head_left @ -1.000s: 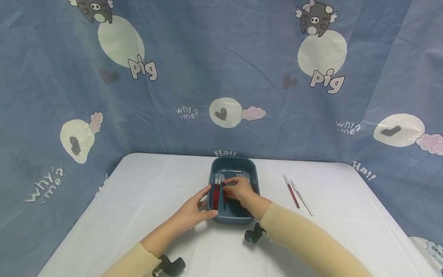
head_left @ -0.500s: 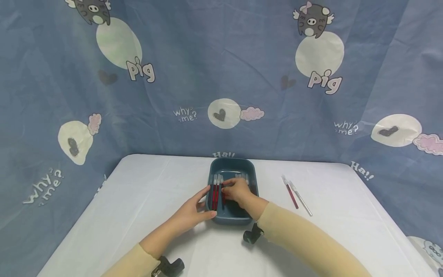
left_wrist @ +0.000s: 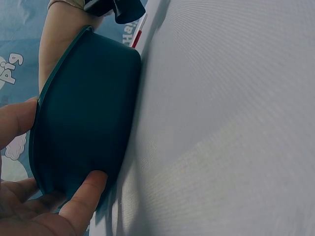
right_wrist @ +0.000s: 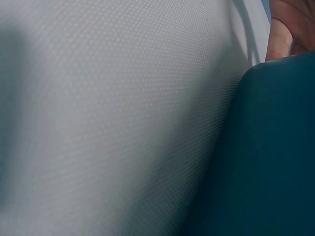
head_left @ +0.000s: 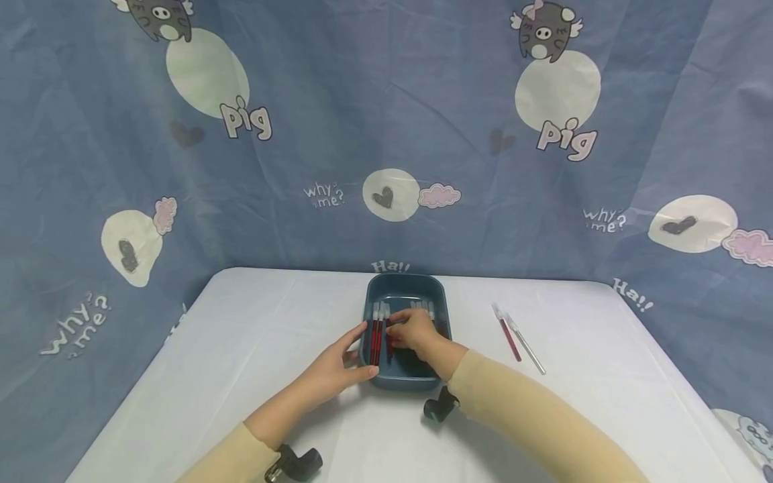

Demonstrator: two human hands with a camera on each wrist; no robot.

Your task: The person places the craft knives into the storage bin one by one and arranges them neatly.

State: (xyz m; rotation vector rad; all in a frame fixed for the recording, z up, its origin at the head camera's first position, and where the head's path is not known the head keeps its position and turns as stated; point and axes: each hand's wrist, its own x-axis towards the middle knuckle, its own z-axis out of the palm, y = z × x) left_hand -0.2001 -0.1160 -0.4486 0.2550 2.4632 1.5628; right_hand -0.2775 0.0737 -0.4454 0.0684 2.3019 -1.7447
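Inside a dark teal tray point(head_left: 406, 382), my right hand point(head_left: 417, 334) pinches a slim red pen-like tool with a clear cap point(head_left: 389, 350), its middle covered by the fingers. Two matching red pen-like tools point(head_left: 376, 342) lie side by side just left of it. Behind the right hand, several clear caps point(head_left: 423, 306) show at the tray's right side, the rest hidden. My left hand point(head_left: 332, 370) spans the tray's near-left corner. In the left wrist view its fairly straight fingers point(left_wrist: 84, 201) touch the outer wall point(left_wrist: 83, 113) and rim.
On the white tablecloth point(head_left: 272, 322) to the right lie one red pen-like tool point(head_left: 510, 341) and one silver one point(head_left: 529, 347), both with clear caps. A blue patterned curtain point(head_left: 290, 147) stands behind the table.
The pinched red tool has shifted slightly left, more in line with the two beside it. The left hand stays at the tray's corner.
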